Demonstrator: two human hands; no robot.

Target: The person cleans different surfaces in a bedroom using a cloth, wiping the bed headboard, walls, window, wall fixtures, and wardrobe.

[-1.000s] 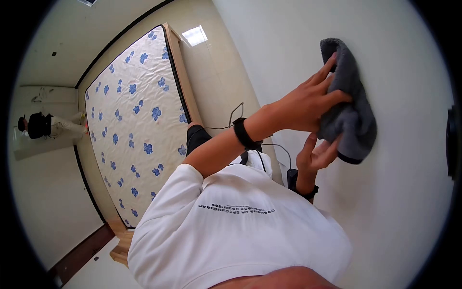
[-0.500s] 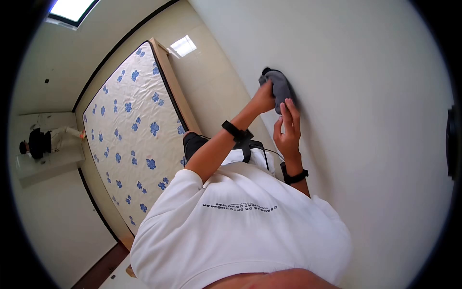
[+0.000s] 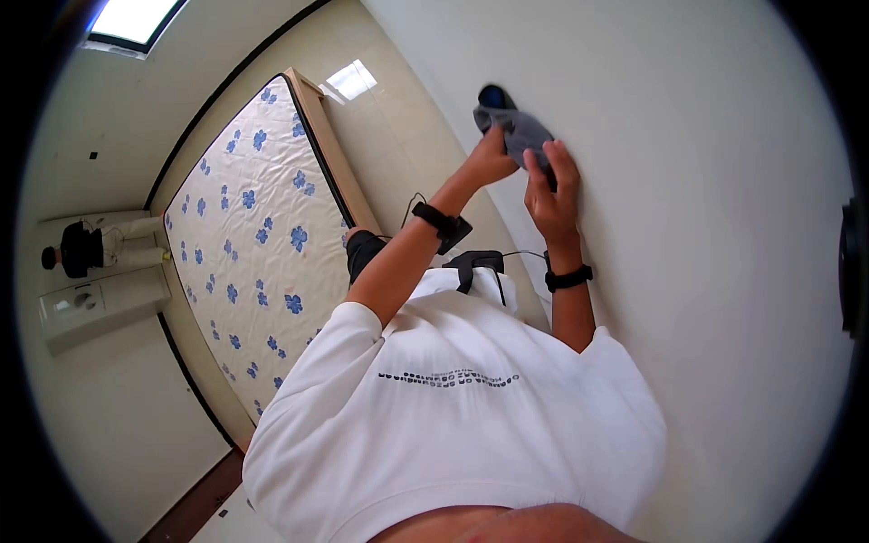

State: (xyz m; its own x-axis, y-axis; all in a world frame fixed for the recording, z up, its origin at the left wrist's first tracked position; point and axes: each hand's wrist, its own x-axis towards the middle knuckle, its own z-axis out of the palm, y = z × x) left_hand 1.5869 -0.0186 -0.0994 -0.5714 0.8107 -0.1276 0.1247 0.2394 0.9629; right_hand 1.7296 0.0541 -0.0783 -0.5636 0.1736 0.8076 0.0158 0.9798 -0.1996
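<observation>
While the white shirt (image 3: 480, 425) takes up the lower middle of the frame, both arms reach past it to the upper middle, black bands on each wrist. Left hand (image 3: 493, 158) is closed around the near side of a gray cloth (image 3: 525, 136), thumb side up against the fold. Right hand (image 3: 554, 204) is at the cloth's lower right end, fingers part-bent and touching it; can't tell if they pinch it. Cloth sits upper middle, bunched, in front of a pale flat surface (image 3: 688, 235); contact with that surface is unclear. Reads as light, limp, not fragile, fuzzy enough not to slip. Best hold: the thick folded middle, or both ends to keep it from flopping. Dark blue-black patch (image 3: 491, 96) at its upper end, too blurred to say if it's part of the cloth. Pale surface looks smooth, matte, featureless. Black pouch-like box (image 3: 475, 261) at the waist, thin cable off it. Further out, left of center: mattress (image 3: 258, 213), cream cover, blue flowers, slightly wrinkled sheen, black piping, on a straight wood frame (image 3: 337, 158). Glossy floor tile (image 3: 398, 113) beside it. Far left: person (image 3: 83, 251) in black top; bright rectangular window (image 3: 136, 18), upper left.
</observation>
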